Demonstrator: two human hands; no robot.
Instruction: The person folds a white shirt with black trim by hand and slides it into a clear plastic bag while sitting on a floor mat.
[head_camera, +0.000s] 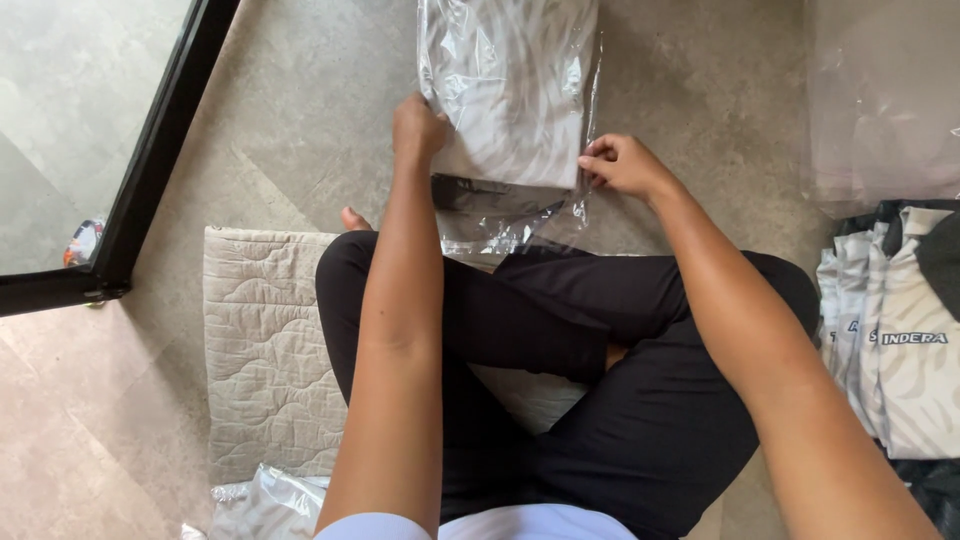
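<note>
Reaching forward over crossed legs in black trousers (600, 380), both bare arms stretched toward a clear plastic bag (510, 90) holding a folded white-and-grey patterned garment (515, 120), which lay on the concrete floor (300, 110) just ahead of the knees. The left hand (418, 128) was curled over the bag's left edge near its open end, fingers closed on the plastic. The right hand (618, 163) pinched the bag's right lower corner between thumb and fingertips. The bag's loose open flap (490, 225) trailed crumpled toward the legs. The person sat on a quilted beige mat (265, 350). A stack of folded matching garments (895, 340) lay at the right, well apart from the hands, and a dark-framed glass door (150, 160) stood at the left.
</note>
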